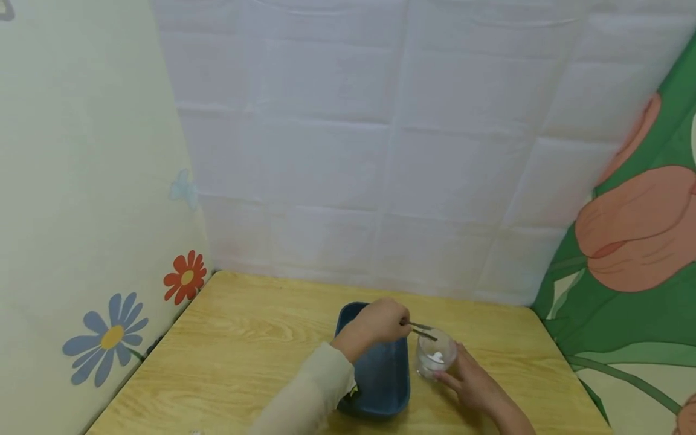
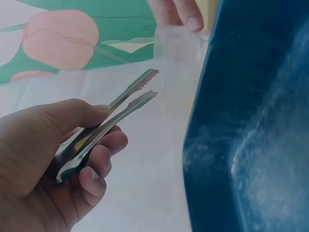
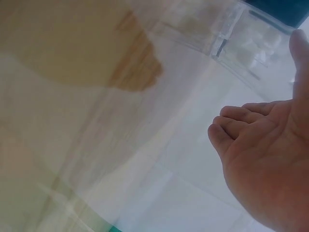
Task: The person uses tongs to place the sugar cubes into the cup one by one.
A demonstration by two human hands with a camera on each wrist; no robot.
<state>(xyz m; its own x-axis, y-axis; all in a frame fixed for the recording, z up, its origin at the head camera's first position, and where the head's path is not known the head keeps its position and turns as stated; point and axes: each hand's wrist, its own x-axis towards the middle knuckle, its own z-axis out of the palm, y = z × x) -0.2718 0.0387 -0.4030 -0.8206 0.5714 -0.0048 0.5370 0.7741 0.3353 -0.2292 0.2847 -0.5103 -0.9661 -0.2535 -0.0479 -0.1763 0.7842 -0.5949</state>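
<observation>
My left hand [image 1: 380,320] reaches across the blue tray [image 1: 380,386] and holds metal tongs [image 2: 108,123] with serrated tips. The tips stand apart with nothing seen between them, at the mouth of a clear cup [image 1: 420,360] in the head view. Some white pieces [image 3: 253,41] lie inside that cup. On the cup's right side, my right hand [image 1: 470,377] holds it between the thumb in front and the fingers behind. Whether the cup rests on the table or is slightly raised, I cannot tell.
The wood-grain table [image 1: 261,338] ends at a white cloth backdrop [image 1: 326,163]. Flower-printed panels stand at the left and right. A small dark and yellow-green thing [image 1: 352,393] shows beside my left sleeve at the tray's near left.
</observation>
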